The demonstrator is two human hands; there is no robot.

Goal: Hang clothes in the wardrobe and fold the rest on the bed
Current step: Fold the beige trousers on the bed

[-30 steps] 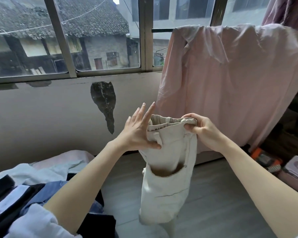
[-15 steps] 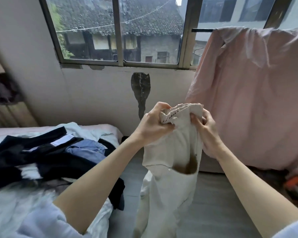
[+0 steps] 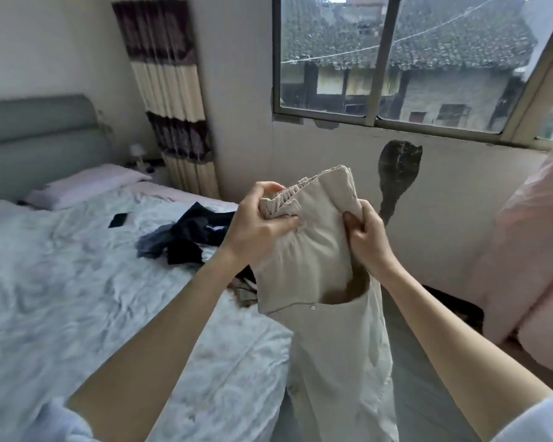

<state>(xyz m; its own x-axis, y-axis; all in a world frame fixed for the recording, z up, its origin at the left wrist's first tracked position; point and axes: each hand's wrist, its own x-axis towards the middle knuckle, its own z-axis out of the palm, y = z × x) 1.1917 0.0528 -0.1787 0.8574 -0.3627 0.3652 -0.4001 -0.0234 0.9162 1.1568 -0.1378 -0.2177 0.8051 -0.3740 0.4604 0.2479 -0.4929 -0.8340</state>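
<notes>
Early stage, by the look of it. Beige trousers (image 3: 313,250) held up in the air between bed (image 3: 77,282) and window wall, legs hanging down toward the floor. Left hand (image 3: 256,224) curled tight on the bunched elastic waistband; right hand (image 3: 367,240) pinching the other side of the waist, thumb in front, fingers behind the cloth. Neither hand spread. Nothing folded on the bed so far: only a loose heap of dark clothes (image 3: 189,237) near the far edge, unsorted, plus a small dark flat item (image 3: 118,220), can't tell what. Wardrobe not in view, so hung count unknown. Pink cloth (image 3: 530,250) draped at right, not on a visible hanger. Probably left: fold these trousers, then work through the heap.
</notes>
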